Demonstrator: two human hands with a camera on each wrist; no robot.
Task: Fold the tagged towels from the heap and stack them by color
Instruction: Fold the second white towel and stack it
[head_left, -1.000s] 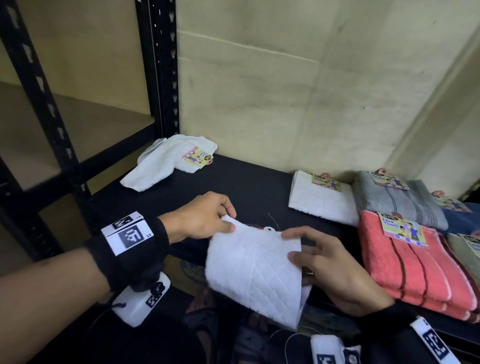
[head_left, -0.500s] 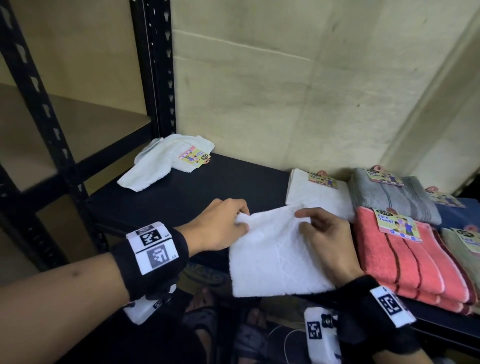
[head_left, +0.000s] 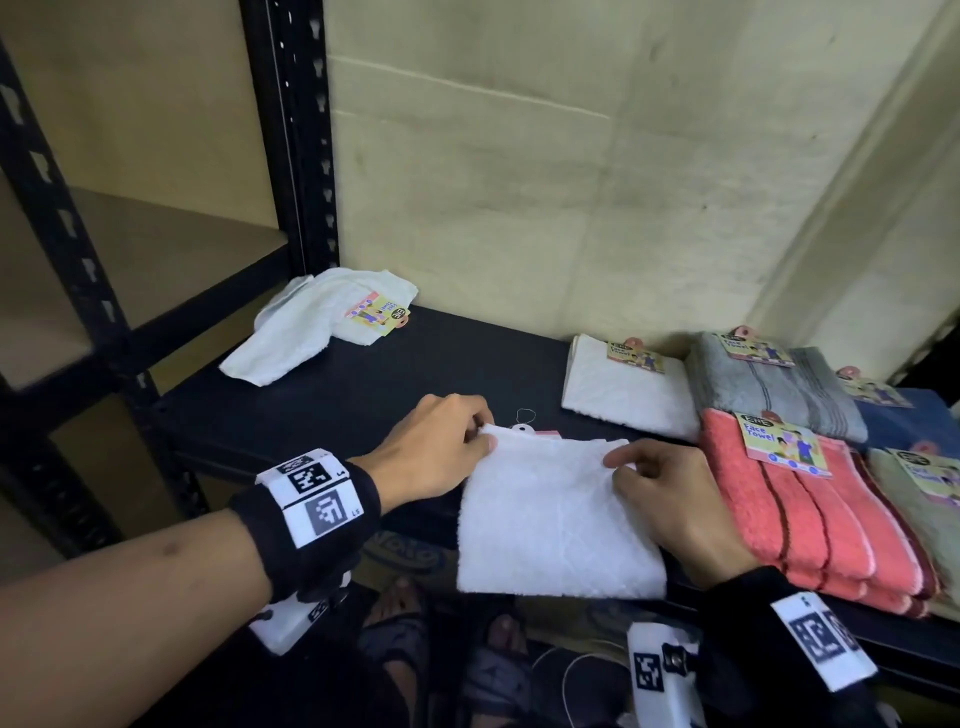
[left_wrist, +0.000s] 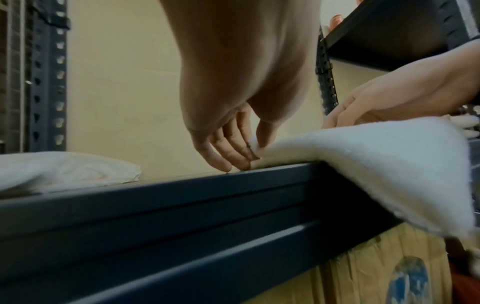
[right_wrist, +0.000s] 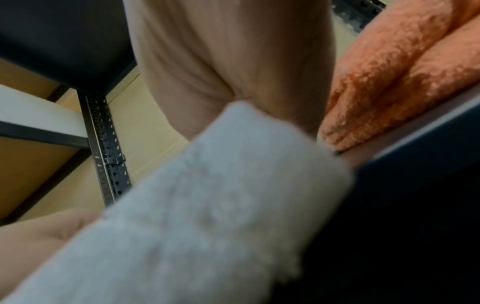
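- Since a second ago I've lowered the white towel (head_left: 556, 514) from mid-air onto the black shelf (head_left: 395, 374), its near half overhanging the edge.
- My left hand (head_left: 436, 452) pinches its far-left corner; my right hand (head_left: 675, 493) pinches the far-right.
- Right of center: the coral stack (head_left: 810, 525), then a folded white towel (head_left: 628, 395).
- Upper left: an unfolded white towel (head_left: 311, 327).

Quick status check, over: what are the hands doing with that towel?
Left hand pinches white towel at far left corner. Right hand pins far right corner. Towel overhangs the shelf edge. Nothing in the way.
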